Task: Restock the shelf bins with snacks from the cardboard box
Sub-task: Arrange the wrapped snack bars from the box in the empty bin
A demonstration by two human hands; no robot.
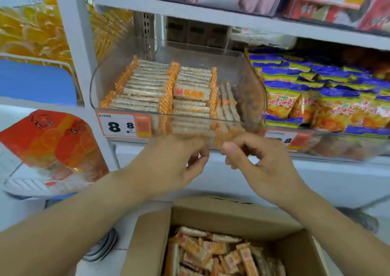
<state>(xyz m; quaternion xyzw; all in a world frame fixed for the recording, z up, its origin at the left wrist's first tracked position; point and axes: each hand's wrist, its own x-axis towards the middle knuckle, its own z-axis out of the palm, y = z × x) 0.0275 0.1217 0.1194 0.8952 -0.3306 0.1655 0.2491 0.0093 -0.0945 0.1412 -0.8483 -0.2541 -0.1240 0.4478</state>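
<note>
Head view: both hands — left hand [177, 159], right hand [259, 162] — curl at the clear plastic bin [255, 86]'s front edge, seemingly pinching crinkly snack packets [221, 136]; below, the cardboard box [152, 233] holds more.

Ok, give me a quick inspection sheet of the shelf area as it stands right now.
Surface: white shelf with clear bin pulled forward.
Job's things: bin holds rows of orange-wrapped bars, right side partly unfilled; cardboard box below, open, loose bars inside.
Clutter: price tag on bin front.
Grippers: left hand and right hand curled at bin's front edge; hold unclear.
Cables: nothing seen.
Surroundings: blue-yellow snack bags right, orange packets left.
</note>
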